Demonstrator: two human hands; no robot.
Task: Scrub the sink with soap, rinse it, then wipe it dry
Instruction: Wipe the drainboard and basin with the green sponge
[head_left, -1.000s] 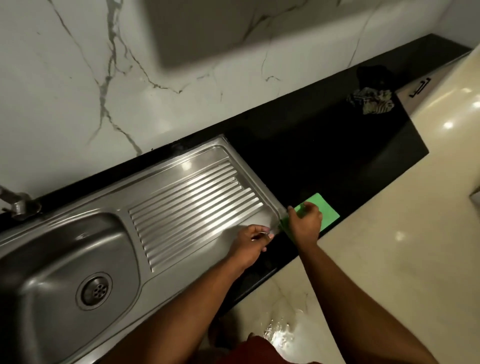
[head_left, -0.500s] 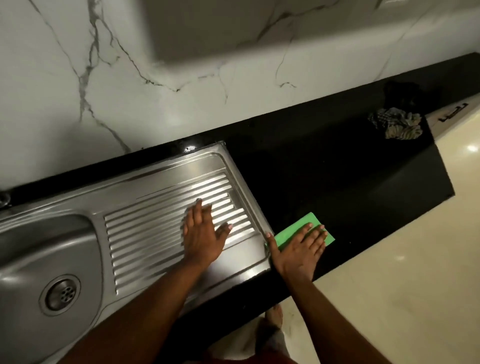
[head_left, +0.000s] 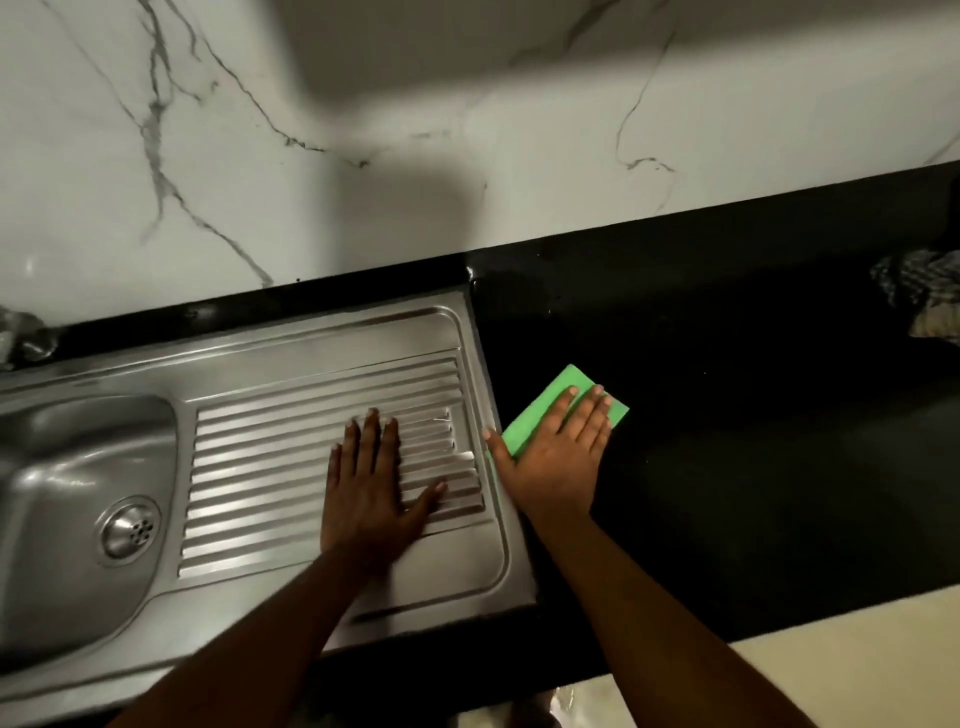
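A stainless steel sink (head_left: 311, 332) is set into a black counter, with its bowl and drain (head_left: 130, 531) at the left and a ribbed draining board on the right. My left hand (head_left: 371, 486) lies flat on the ribs with straight, spread fingers. Just right of the sink's edge, a green scrub pad (head_left: 545, 410) lies on the counter. My right hand (head_left: 558, 460) presses flat on the pad with straight fingers and covers its near half.
The black counter (head_left: 727, 415) stretches right, with a crumpled checked cloth (head_left: 919, 291) at its far right. A white marble wall rises behind. Part of a tap base (head_left: 21, 338) shows at the far left. Cream floor lies below the counter's front edge.
My left hand left the sink's front right corner and spread flat on the draining board. My right hand went from gripping the green pad to pressing flat on it.
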